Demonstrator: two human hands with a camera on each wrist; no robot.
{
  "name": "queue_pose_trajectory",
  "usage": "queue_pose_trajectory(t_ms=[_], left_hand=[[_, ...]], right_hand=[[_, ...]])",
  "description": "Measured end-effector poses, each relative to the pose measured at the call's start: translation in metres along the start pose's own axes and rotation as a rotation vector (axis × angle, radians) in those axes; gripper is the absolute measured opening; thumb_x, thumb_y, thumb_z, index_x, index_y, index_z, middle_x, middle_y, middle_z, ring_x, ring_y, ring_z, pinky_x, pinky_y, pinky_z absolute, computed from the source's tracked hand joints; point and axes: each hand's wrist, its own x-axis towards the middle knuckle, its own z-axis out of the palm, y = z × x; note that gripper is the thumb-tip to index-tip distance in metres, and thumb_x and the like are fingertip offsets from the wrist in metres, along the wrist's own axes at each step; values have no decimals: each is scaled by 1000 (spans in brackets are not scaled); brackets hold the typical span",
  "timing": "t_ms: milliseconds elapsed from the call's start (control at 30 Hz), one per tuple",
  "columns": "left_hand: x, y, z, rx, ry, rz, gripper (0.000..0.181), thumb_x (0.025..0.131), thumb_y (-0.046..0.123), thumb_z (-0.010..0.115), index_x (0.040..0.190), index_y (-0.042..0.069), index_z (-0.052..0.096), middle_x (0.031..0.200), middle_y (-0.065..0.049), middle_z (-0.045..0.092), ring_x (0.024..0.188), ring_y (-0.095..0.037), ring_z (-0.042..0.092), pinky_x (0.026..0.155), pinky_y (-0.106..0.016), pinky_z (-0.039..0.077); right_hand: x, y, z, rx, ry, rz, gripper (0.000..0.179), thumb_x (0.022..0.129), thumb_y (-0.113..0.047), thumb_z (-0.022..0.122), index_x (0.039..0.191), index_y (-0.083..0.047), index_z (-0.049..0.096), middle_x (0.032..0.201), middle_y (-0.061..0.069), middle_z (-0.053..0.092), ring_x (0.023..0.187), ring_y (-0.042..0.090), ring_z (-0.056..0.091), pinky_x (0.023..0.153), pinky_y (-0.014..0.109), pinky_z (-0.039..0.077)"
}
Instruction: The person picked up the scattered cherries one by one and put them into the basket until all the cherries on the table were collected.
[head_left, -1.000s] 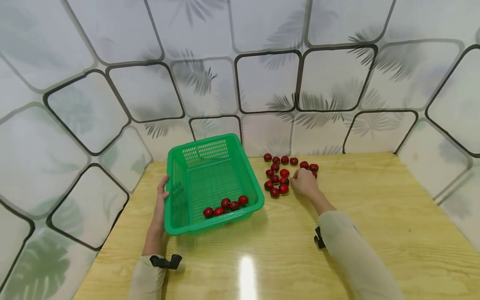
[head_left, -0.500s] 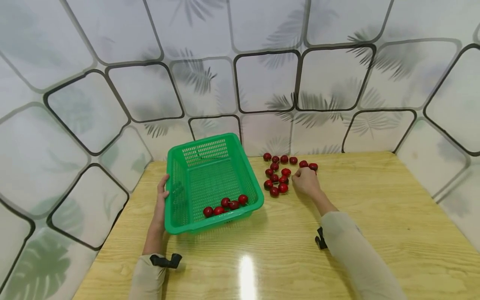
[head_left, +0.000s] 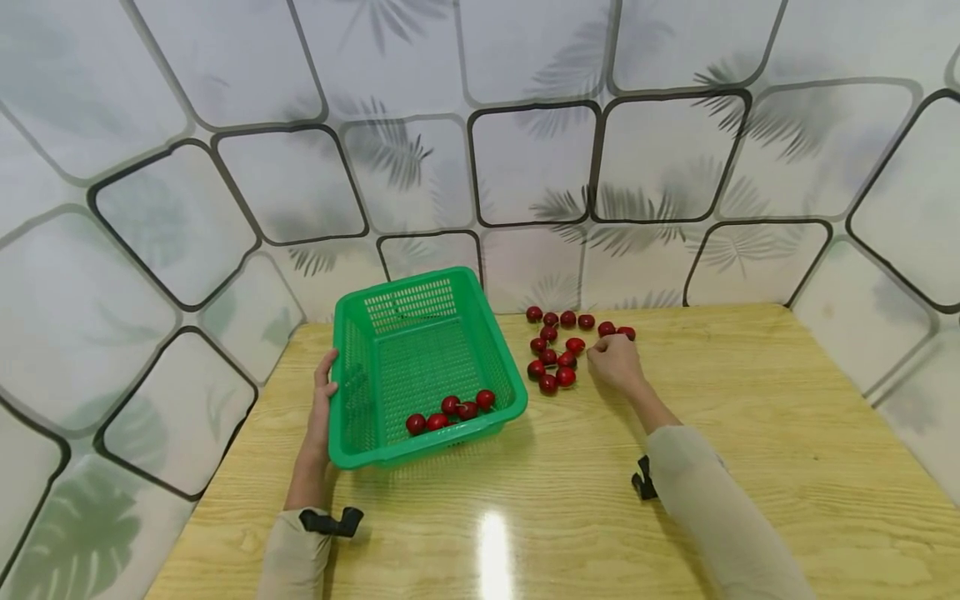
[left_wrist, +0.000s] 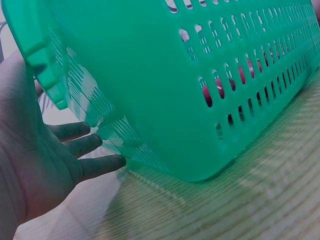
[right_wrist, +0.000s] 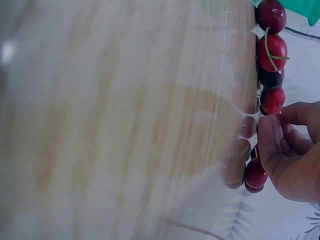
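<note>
My left hand [head_left: 321,408] rests along the left side of a green plastic basket [head_left: 427,454]. Its fingers [left_wrist: 102,166] are straight and spread against the outer wall in the left wrist view. Several dark red cherries [head_left: 467,410] lie inside, along the basket's near side. To the right, my right hand [head_left: 615,361] is low over the table, thumb and forefinger pinched together at the stem end of a bright red cherry [head_left: 575,346]. In the right wrist view, that cherry [right_wrist: 272,101] sits right at the fingertips; the pinched stem is mostly hidden.
More cherries [head_left: 548,384] lie in a cluster between basket and right hand, with a row [head_left: 568,319] behind them. Two cherries [head_left: 606,329] show just beyond the right hand. A patterned wall [head_left: 536,167] borders the wooden table [head_left: 750,433] at the back.
My right hand has shifted slightly right, and the bright red cherry has moved right with it, away from the cluster. The left hand and basket have stayed in place.
</note>
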Motion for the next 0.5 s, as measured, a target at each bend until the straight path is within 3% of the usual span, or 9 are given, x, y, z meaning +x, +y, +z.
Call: queue_pose_trajectory(t_ms=[167,300,400,500], left_hand=[[0,-1,0,1,-3,-3,56,105,22,21,160,23,9,165,-5,-2,145,-32,10,98,-24,30],[0,-2,0,-10,-4,-7,56,105,22,21,160,24,9,165,-5,-3,145,-32,11,98,-23,31],[1,-2,0,-20,-2,-12,56,105,22,21,160,24,9,165,-4,-3,145,-32,11,97,-23,31],[1,-2,0,-19,-3,-8,57,105,21,20,160,23,8,165,-5,-4,145,-33,11,97,-22,32]], right_hand=[[1,-1,-1,43,20,-7,41,89,-6,52,52,-14,37,47,-5,26,48,11,23,50,27,26],[2,-8,-3,81,13,11,36,92,-10,53,57,-10,45,47,-1,41,45,15,42,49,27,35],[0,-17,-6,123,0,18,28,95,-14,53,73,0,63,64,13,63,57,27,62,52,28,46],[-4,-30,-9,162,-19,9,30,97,-17,53,99,8,69,89,26,69,74,37,68,57,30,52]])
